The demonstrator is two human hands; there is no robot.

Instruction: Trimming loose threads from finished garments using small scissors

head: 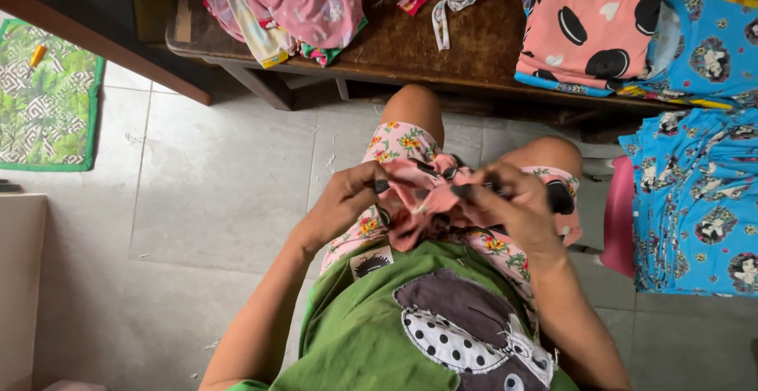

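A small pink cloth piece with black round spots [430,195] is bunched on my lap. My left hand [347,202] pinches its left edge with fingertips closed. My right hand [513,205] grips its right side, fingers curled over the cloth; whether it also holds a small tool I cannot tell. I sit in a green shirt and floral pink shorts [395,142].
A dark wooden bench [410,48] stands ahead with a heap of pink and mixed fabrics [304,4] and a stack of pink spotted garments [592,24]. Blue printed garments [695,194] pile at right over a pink stool [618,217]. A green leaf-pattern mat [47,99] lies left.
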